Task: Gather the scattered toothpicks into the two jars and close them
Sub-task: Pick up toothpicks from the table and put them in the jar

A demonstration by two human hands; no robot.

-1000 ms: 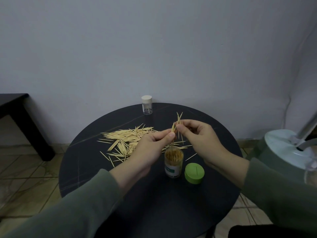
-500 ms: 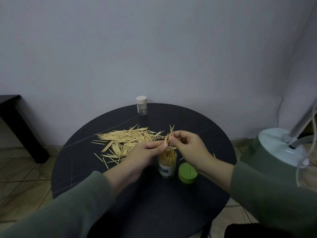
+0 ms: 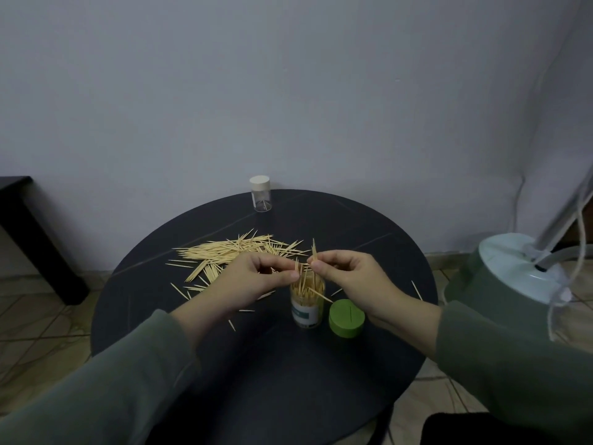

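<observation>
1. Since a second ago your hands have dropped from above the pile to just over the open clear jar with the green-and-white label (image 3: pixel 307 305), and most of the bundle you held is gone from them.
2. Your right hand (image 3: pixel 348 277) pinches a few thin wooden toothpicks (image 3: pixel 314 252) between thumb and forefinger, tips pointing up, above the jar's mouth.
3. Your left hand (image 3: pixel 253 281) has its fingers curled, thumb and forefinger closed on one or two upright sticks at the jar's rim.
4. That jar stands upright, nearly full; one stick lies tilted across its rim.
5. Just right of it sits the round green lid (image 3: pixel 346 318), slot facing up (off the jar).
6. A loose heap of pale toothpicks (image 3: pixel 231 252) lies behind your left hand on the round black table (image 3: pixel 369 239).
7. At the far edge stands the small clear jar with a white cap (image 3: pixel 260 194), closed, with a stick or two inside.
</observation>
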